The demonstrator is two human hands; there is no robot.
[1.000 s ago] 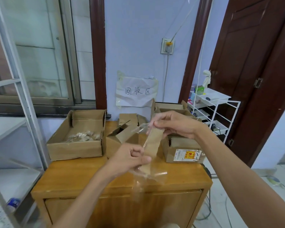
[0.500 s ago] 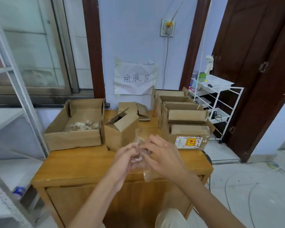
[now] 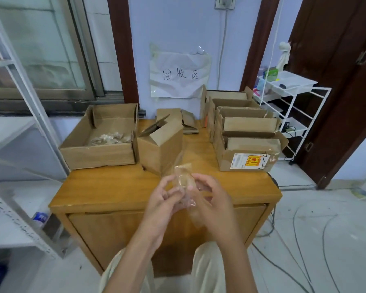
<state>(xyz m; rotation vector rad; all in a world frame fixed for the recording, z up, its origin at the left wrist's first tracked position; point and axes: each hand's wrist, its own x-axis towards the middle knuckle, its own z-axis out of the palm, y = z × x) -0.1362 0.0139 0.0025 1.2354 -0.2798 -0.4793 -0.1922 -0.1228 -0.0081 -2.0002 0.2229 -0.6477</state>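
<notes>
A crumpled clear plastic bag [image 3: 182, 181] sits between both my hands, above the front edge of the wooden cabinet [image 3: 114, 187]. My left hand [image 3: 163, 199] grips the bag's left side with curled fingers. My right hand [image 3: 211, 199] holds the right side, its fingers curled round the bag's loose end. The bag is folded up into a small wad, part of it hidden by my fingers.
On the cabinet stand a wide open carton [image 3: 99, 140] holding crumpled clear bags, a small open box [image 3: 161, 144], flat cardboard [image 3: 188, 121] and a row of open cartons [image 3: 247, 144]. A white wire rack [image 3: 292, 102] is at right, metal shelving [image 3: 19, 208] at left, cables on the floor.
The bag was stretched out long between my raised right hand and lower left hand; both hands have come together and down, folding it into a small wad. The view has tilted down.
</notes>
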